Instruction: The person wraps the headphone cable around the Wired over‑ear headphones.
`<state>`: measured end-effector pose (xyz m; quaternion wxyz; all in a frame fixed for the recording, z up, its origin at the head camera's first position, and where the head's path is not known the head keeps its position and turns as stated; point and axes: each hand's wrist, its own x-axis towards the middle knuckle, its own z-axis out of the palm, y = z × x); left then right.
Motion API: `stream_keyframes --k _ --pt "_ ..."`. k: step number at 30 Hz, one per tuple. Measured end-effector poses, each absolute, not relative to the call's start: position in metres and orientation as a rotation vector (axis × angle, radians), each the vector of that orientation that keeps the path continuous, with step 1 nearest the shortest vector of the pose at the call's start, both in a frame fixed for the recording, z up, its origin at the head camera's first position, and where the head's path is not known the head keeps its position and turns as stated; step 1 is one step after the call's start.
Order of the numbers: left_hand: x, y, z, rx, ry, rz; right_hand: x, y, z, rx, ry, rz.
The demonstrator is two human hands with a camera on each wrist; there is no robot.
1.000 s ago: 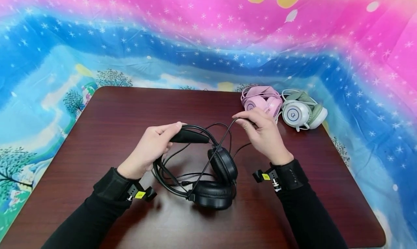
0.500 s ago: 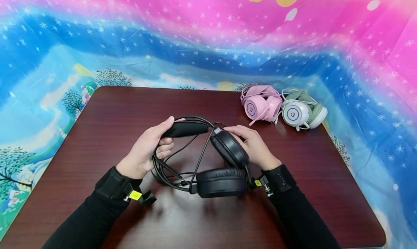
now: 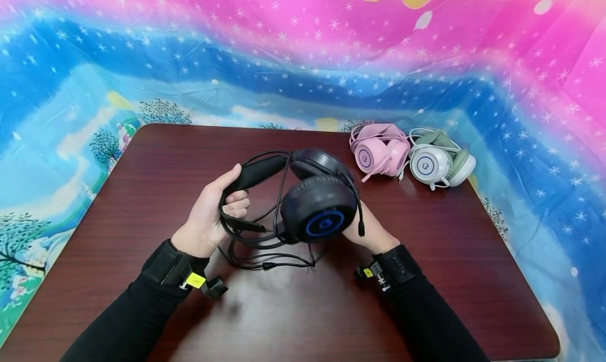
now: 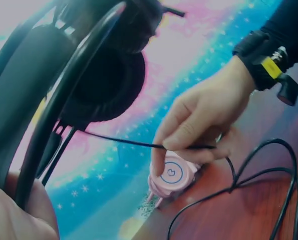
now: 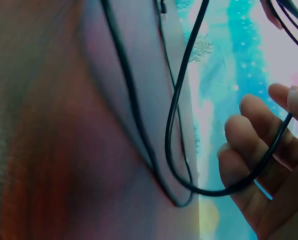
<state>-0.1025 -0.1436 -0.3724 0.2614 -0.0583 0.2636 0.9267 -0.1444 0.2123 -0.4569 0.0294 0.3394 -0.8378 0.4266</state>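
In the head view, my left hand [image 3: 203, 217] grips the padded headband [image 3: 260, 172] of a black headset [image 3: 317, 209]. The headset is held up above the table, tilted, with one ear cup's blue ring logo facing me and a thin microphone boom at its right. Behind the ear cups, my right hand [image 3: 371, 229] is partly hidden. The left wrist view shows that right hand [image 4: 204, 117] pinching the headset's black cable [image 4: 121, 140] between thumb and finger. More cable [image 5: 131, 95] hangs in loops in the right wrist view, passing across the fingers.
At the table's far right corner lie a pink headset [image 3: 379, 151] and a white-and-green headset [image 3: 433, 164], side by side with their cables wound round them. The brown table [image 3: 156, 157] ends at a patterned cloth backdrop [image 3: 303, 51].
My left hand has tilted the headset, turning an ear cup's blue logo toward me and raising the cups. My right hand came down and left from near the pink headset to behind the ear cups.
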Motion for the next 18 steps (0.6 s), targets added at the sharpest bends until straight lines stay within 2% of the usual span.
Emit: stream_keyframes --k 4,18 --pt "-0.104 -0.145 -0.373 -0.222 0.53 2.561 -0.136 0.195 -0.443 0.871 -2.777 1.238" --pt "-0.112 -0.145 -0.37 -0.573 0.403 2.761 -0.123 0.18 -0.435 0.951 -2.857 1.407"
